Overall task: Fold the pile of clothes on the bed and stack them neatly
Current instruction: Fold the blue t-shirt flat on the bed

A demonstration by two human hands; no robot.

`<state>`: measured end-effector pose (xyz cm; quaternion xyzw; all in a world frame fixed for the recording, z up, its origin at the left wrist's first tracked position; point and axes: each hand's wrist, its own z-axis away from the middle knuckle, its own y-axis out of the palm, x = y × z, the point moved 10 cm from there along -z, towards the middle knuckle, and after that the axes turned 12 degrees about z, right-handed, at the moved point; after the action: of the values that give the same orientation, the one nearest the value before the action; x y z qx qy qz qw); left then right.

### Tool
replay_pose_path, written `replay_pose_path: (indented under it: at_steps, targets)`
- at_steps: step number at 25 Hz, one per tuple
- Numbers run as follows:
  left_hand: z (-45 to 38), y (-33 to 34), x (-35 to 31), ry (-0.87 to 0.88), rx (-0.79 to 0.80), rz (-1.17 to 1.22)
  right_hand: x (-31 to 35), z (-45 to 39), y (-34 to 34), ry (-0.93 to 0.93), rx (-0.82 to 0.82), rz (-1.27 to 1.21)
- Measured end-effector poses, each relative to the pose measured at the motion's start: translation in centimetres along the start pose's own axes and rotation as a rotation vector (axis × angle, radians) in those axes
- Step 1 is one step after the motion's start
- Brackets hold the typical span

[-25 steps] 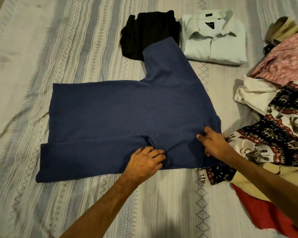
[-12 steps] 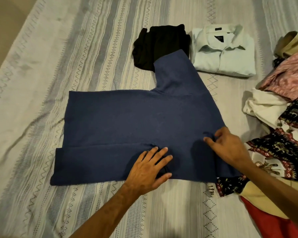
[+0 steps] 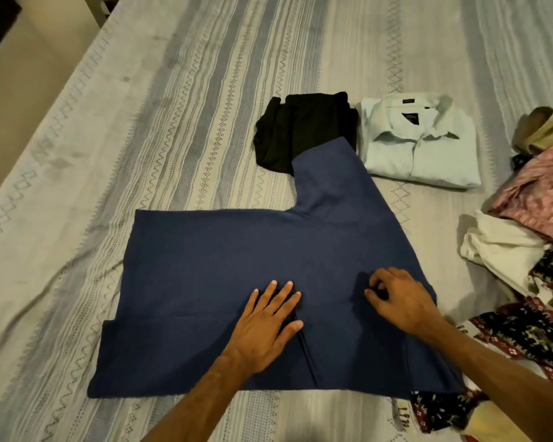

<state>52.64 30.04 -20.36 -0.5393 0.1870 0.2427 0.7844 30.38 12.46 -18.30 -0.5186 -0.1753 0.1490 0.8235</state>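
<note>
While the flat left hand (image 3: 265, 317) presses the blue shirt (image 3: 237, 282), the right hand (image 3: 396, 298) pinches it nearer the unfolded far sleeve (image 3: 326, 177).

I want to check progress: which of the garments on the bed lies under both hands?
The navy blue shirt, spread flat; left hand presses it, right hand pinches it.

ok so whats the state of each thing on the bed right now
blue shirt: spread flat, near edge folded over, one sleeve out
left hand: flat, pressing the blue shirt
right hand: fingers curled on the blue shirt
black garment: folded
white shirt: folded, collar up
pile of clothes: unfolded, heaped
</note>
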Motion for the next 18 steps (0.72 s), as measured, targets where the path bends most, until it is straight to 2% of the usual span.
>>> replay_pose_path:
  at_steps: [2, 5, 7, 9, 10, 12, 13, 15, 18]
  targets:
    - [-1.7, -3.8, 4.4, -0.013, -0.082, -0.014, -1.5, -2.3, -2.2, 0.064, -0.108, -0.066]
    - [-4.4, -11.3, 13.7, -0.131, -0.133, -0.002, -3.3, -7.8, -4.0, 0.199, -0.097, -0.186]
    - [-6.5, -15.6, 17.0, -0.093, -0.11, -0.126, -4.4, -11.2, -4.7, 0.378, -0.102, -0.465]
    - [-7.9, -19.1, 19.4, -0.117, -0.115, -0.217, -4.4, -13.5, -5.1, 0.529, -0.122, -0.859]
    - [-8.3, -20.5, 20.8, -0.169, -0.127, -0.227, -4.1, -14.2, -5.1, 0.566, -0.105, -1.015]
    - [-8.3, -22.2, 23.8, -0.321, -0.123, -0.206, -3.1, -15.0, -5.0, 0.558, 0.004, -1.154]
    - [-8.3, -22.5, 24.6, -0.377, -0.094, -0.182, -2.9, -15.1, -5.0, 0.547, 0.051, -1.171]
    - [-8.4, -22.9, 24.2, -0.379, -0.082, -0.151, -2.8, -15.1, -5.5, 0.525, 0.07, -1.181]
    - [-7.0, -24.4, 20.2, -0.191, -0.213, -0.177, -3.2, -13.2, -6.6, 0.51, 0.005, -1.27]
